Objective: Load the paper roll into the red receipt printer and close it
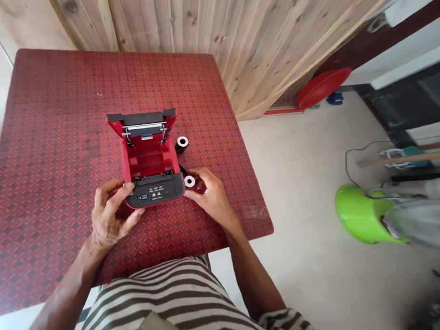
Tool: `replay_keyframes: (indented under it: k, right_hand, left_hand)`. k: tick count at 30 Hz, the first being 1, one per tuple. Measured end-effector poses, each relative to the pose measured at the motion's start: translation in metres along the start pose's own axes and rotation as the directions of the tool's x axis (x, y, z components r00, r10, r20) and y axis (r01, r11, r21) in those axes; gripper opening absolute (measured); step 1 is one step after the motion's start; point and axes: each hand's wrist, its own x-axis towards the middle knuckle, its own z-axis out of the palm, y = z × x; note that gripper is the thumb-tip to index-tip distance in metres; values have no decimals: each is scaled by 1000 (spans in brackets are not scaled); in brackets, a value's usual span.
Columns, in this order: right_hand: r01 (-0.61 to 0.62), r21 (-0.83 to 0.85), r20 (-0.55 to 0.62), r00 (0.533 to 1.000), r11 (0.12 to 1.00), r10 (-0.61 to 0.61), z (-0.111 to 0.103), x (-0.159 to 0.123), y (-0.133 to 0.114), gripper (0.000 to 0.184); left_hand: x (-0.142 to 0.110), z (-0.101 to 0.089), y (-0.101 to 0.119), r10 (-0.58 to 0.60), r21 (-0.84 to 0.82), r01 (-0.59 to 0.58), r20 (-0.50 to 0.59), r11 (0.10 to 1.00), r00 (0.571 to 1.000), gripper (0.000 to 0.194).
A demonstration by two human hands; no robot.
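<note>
On table (pixel 63 111), printer (pixel 156 194) was pinched by left hand (pixel 110 210). Roll (pixel 189 185) risked being nudged over by half-curled right hand (pixel 214 198), hold unclear.

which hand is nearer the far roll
Right. The right hand is on the same side of the device, just nearer the body than the far roll; the left hand is across the device, at its near left corner.
</note>
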Motion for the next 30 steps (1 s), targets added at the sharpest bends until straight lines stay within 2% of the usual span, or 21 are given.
replay_keyframes:
  k: [2, 4, 7, 9, 12, 14, 16, 18, 21, 23, 26, 30]
  right_hand:
    - [27, -22, -79, 997, 999, -28, 13, -2, -1, 17]
    - [10, -16, -86, 996, 1000, -11, 12, -6, -4, 11]
    - [-67, 31, -6, 998, 997, 67, -15, -18, -16, 19]
    - [-67, 71, 45, 997, 995, 64, -40, -24, -31, 27]
    - [47, 138, 138, 988, 989, -66, -67, -21, -59, 32]
    - [104, 189, 201, 969, 977, -142, -73, -10, -77, 32]
    - [144, 196, 235, 953, 970, -189, -70, 6, -89, 34]
    - [211, 132, 275, 931, 969, -240, -61, 26, -96, 34]
    - [372, -23, 375, 864, 928, -337, -43, 54, -102, 28]
    - [453, -149, 456, 820, 879, -345, -28, 68, -108, 23]
    - [476, -414, 556, 807, 776, -198, -7, 78, -121, 22]
    - [430, -654, 551, 834, 622, 2, 11, 82, -138, 32]
  left_hand:
    - [0, 0, 0, -3, 0, 3, 7, 1000, 1000, 67]
    - [1, -1, 1, -8, -2, 8, 14, 1000, 1000, 67]
    - [1, -1, 1, -35, -11, 35, 35, 999, 999, 69]
    - [0, -1, 1, -42, -13, 43, 38, 999, 998, 72]
    - [-1, 0, 0, -29, -12, 29, 24, 999, 999, 74]
    - [-1, 0, 1, -32, -14, 32, 28, 999, 999, 72]
    - [-2, 0, 2, -41, -14, 42, 37, 999, 998, 69]
    - [-2, 0, 3, -41, -13, 42, 37, 999, 998, 66]
    - [-3, 1, 4, -42, 5, 42, 31, 999, 999, 64]
    - [-4, 1, 4, -46, 19, 46, 34, 999, 998, 63]
    - [-6, 1, 4, -62, 28, 61, 52, 998, 997, 63]
    - [-9, -1, 5, -78, 15, 78, 76, 997, 994, 66]
